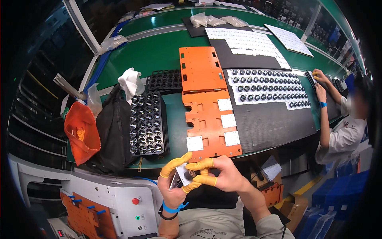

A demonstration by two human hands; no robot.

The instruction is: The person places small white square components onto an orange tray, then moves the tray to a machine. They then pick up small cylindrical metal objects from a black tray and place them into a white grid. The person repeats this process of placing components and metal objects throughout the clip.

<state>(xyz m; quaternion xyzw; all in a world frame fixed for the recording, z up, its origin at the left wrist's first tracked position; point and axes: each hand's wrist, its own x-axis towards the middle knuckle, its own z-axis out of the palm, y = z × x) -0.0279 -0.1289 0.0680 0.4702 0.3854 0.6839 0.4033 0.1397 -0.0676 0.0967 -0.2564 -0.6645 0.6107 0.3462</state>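
Observation:
Close to my body, below the table's front edge, my left hand (174,181) is closed around the edges of a small white square board (181,172). A second pale edge shows beside it in the palm; I cannot tell whether that is another board. On the board's face is a dark round lens piece (190,174). My right hand (223,174) pinches this piece from the right with its fingertips. Both hands wear yellow finger cots, and a blue band circles my left wrist. Just beyond them lies an orange hinged fixture (211,115) with several white square plates on its near half.
Left of the fixture stands a stacked black tray (147,123) of round lenses, beside a black bag (113,127) and an orange pouch (81,133). White boards with black lenses (270,87) lie on dark sheets to the right. A co-worker's hands (319,81) work at the far right.

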